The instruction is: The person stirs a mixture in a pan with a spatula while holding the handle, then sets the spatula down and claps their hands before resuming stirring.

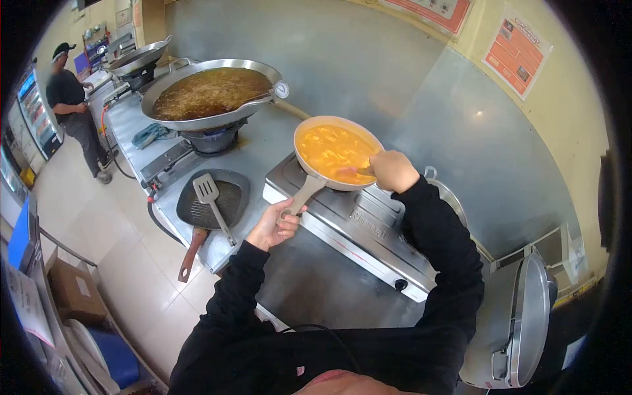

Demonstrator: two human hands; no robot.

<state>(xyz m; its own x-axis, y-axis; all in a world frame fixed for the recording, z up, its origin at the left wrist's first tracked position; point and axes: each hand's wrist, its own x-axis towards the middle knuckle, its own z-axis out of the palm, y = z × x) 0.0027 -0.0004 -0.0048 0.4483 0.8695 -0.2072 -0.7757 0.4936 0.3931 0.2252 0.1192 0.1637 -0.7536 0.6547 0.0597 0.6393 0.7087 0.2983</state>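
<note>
My left hand (278, 224) is closed around the beige handle of a frying pan (311, 189), which sits over the portable gas stove (355, 217). Yellow-orange egg mixture (334, 150) with paler, firmer streaks fills the pan. Over the pan's right rim, my right hand (393, 171) grips a short brown utensil (364, 171); its lower end dips into the egg, so its kind is hidden. Left of the stove lies a dark square grill pan (224, 191) with a wooden handle, and a slotted turner (209, 194) rests across it.
A large wok (153, 105) of bubbling brown oil stands on a burner (214, 139) at the back left, with a dial thermometer (281, 89) at its rim. A big metal pot (490, 329) stands at my right. A person (69, 105) stands far left.
</note>
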